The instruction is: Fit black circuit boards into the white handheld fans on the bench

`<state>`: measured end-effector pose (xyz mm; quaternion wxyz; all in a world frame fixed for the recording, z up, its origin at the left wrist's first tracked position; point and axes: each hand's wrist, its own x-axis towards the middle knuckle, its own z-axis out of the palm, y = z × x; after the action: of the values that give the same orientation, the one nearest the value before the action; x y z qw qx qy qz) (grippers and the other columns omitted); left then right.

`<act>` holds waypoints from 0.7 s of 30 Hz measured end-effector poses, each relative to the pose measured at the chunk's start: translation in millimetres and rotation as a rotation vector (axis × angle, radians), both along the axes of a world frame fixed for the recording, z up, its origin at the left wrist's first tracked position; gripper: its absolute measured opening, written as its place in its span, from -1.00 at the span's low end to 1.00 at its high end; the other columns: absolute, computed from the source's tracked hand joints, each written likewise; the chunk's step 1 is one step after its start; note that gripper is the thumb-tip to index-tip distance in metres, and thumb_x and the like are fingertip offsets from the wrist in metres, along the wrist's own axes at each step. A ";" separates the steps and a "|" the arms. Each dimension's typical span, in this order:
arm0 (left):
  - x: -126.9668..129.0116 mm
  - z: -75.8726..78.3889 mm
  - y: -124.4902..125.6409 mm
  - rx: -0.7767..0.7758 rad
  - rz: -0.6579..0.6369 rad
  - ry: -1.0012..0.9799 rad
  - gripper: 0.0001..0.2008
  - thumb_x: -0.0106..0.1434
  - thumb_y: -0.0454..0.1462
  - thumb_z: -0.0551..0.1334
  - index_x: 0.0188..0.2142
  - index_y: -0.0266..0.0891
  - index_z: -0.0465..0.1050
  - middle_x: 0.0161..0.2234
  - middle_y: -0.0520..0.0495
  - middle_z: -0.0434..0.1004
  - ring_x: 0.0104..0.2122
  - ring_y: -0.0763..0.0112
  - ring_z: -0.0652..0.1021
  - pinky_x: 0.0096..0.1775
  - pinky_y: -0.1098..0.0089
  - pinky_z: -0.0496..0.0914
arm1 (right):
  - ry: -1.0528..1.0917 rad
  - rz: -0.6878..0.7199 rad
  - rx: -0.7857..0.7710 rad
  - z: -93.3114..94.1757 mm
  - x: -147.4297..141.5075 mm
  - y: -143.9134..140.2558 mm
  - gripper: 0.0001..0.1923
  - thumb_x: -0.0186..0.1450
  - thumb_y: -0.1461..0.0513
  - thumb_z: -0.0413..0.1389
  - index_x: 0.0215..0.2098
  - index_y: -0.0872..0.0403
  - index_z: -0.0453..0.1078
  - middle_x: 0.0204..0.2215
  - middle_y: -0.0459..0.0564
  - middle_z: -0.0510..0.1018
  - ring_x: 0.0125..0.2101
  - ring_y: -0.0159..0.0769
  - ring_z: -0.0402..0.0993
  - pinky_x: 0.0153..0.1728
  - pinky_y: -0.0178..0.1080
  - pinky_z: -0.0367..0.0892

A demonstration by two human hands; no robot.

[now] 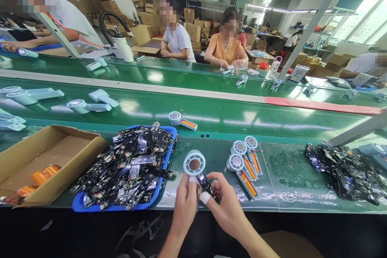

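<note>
Head cam, so just the one view: both hands are down at 6 o'clock over the near edge of the green workbench (281, 193), working on a half-built handheld fan (195, 165). The left hand (185, 203) is closed around the fan's handle part with its fingers curled in, and the round white fan head sticks up just above it at 12 o'clock from the hands. The right hand (225, 203) pinches a small black circuit board (207, 183) between thumb and forefinger, with a white finger cot on one fingertip, and the board sits right against the fan body between the two hands. At about 9 o'clock from the hands there's a blue tray (79, 204) heaped with more black circuit boards, and further left a cardboard box (57, 157) with a few orange battery cells (45, 174) in it. At 2 o'clock, just beside the hands, three fan halves (243, 159) with orange batteries lie face up in a cluster. Another one sits alone (180, 120) at 12 o'clock on the conveyor belt (229, 115). Far right at 3 o'clock is a loose pile of boards (347, 169). Other people sit across the belt at their own stations.
</note>
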<state>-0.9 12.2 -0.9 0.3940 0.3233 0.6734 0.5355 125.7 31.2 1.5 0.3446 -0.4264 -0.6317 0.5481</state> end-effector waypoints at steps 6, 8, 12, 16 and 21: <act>-0.2 -16.6 2.5 0.023 -0.005 -0.246 -0.64 0.22 0.01 0.18 -0.17 -0.19 0.48 -0.28 -0.07 0.59 -0.15 0.15 0.56 -0.15 0.29 0.45 | -0.246 -0.127 0.358 -18.3 4.5 -10.2 -0.57 0.41 0.24 -0.05 0.22 0.03 0.34 -0.11 0.13 0.60 -0.18 -0.14 0.56 -0.22 -0.21 0.48; 2.6 -20.8 1.7 0.052 -0.033 -0.321 -0.55 0.24 0.05 0.16 -0.05 -0.21 0.43 -0.09 -0.14 0.58 0.04 0.10 0.51 0.01 0.24 0.41 | -0.392 -0.116 0.447 -25.9 1.2 -11.2 -0.50 0.42 0.27 -0.12 0.31 0.06 0.26 -0.21 0.14 0.60 -0.28 -0.14 0.57 -0.31 -0.22 0.48; 10.2 -20.1 2.4 0.046 -0.061 -0.157 -0.55 0.31 0.00 0.13 0.09 -0.16 0.28 0.17 -0.20 0.40 0.25 0.13 0.32 0.21 0.21 0.23 | -0.689 -0.075 0.529 -32.9 -10.5 -12.7 -0.36 0.39 0.35 -0.16 0.43 0.11 0.02 -0.30 0.13 0.56 -0.45 -0.16 0.52 -0.47 -0.26 0.40; 10.1 -27.9 6.1 0.040 -0.085 -0.091 -0.58 0.34 -0.02 0.10 0.09 -0.15 0.27 0.14 -0.20 0.42 0.18 0.13 0.39 0.17 0.19 0.26 | -0.816 0.062 0.488 -21.9 -13.0 -8.0 -0.29 0.35 0.37 -0.10 0.46 0.09 -0.07 -0.23 0.13 0.59 -0.39 -0.13 0.56 -0.46 -0.27 0.39; 6.9 -47.8 7.4 0.014 -0.107 -0.125 -0.57 0.36 0.02 0.06 0.07 -0.16 0.28 0.13 -0.21 0.44 0.17 0.11 0.40 0.13 0.19 0.29 | -0.916 0.196 0.525 -6.4 -3.3 -0.7 -0.31 0.35 0.36 -0.06 0.44 0.16 -0.04 -0.21 0.14 0.60 -0.35 -0.12 0.59 -0.42 -0.26 0.41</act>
<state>6.1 19.5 -48.6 0.4610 0.3277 0.6254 0.5376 122.4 30.5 -4.9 0.0762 -0.4605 -0.8699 0.1592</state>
